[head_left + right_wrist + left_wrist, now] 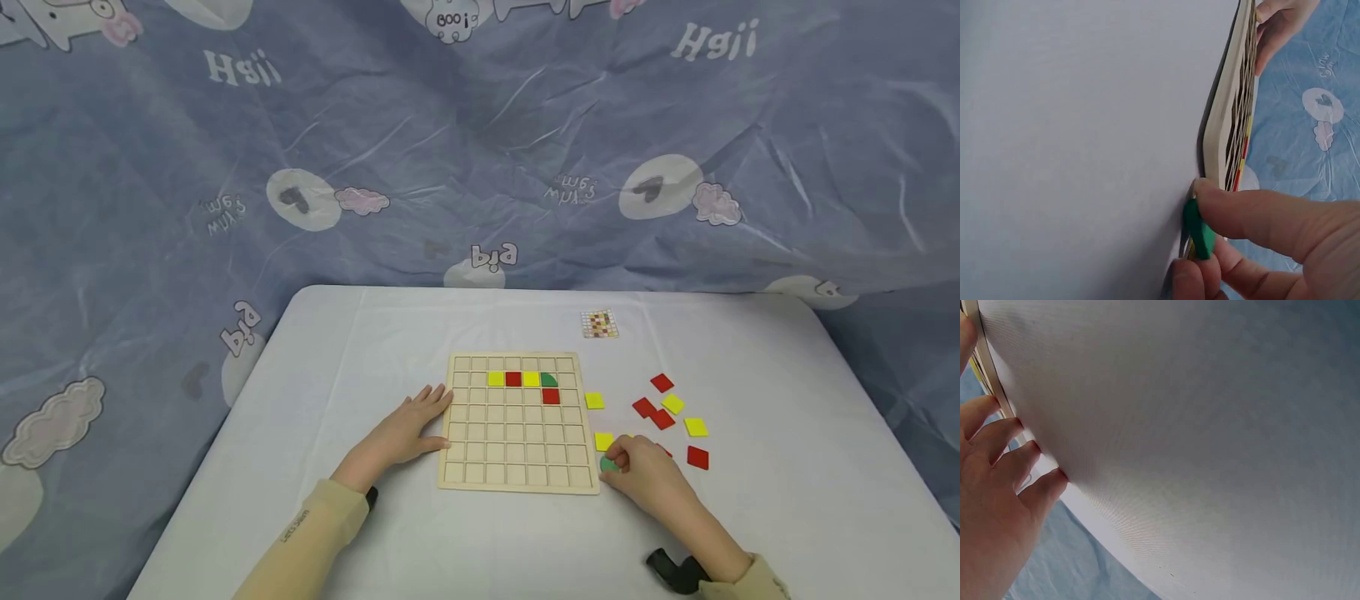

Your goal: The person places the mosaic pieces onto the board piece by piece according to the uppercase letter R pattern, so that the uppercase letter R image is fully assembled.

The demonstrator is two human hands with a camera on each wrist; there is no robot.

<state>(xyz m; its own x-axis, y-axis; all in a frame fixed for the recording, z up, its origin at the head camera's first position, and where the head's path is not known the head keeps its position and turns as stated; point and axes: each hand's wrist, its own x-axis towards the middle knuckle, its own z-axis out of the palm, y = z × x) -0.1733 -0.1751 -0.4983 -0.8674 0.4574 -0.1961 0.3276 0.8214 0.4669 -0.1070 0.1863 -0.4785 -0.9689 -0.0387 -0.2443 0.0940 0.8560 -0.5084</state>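
Note:
A wooden grid board (517,454) lies on the white table. Along one upper row sit yellow, red, yellow and green tiles, with a red tile (551,397) below the green quarter-round one (548,380). My left hand (405,429) rests at the board's left edge, fingers spread and extended, thumb touching the edge. Beside the lower right corner, my right hand (651,475) pinches a green tile (1199,230) with a curved edge between thumb and fingers. The right wrist view shows it close to the board's side. Part of that tile is hidden by the fingers.
Loose red tiles (698,457) and yellow tiles (696,427) lie scattered right of the board, some partly behind my right hand. A small printed pattern card (599,324) lies beyond the board. A bluish patterned cloth (480,150) hangs behind the table.

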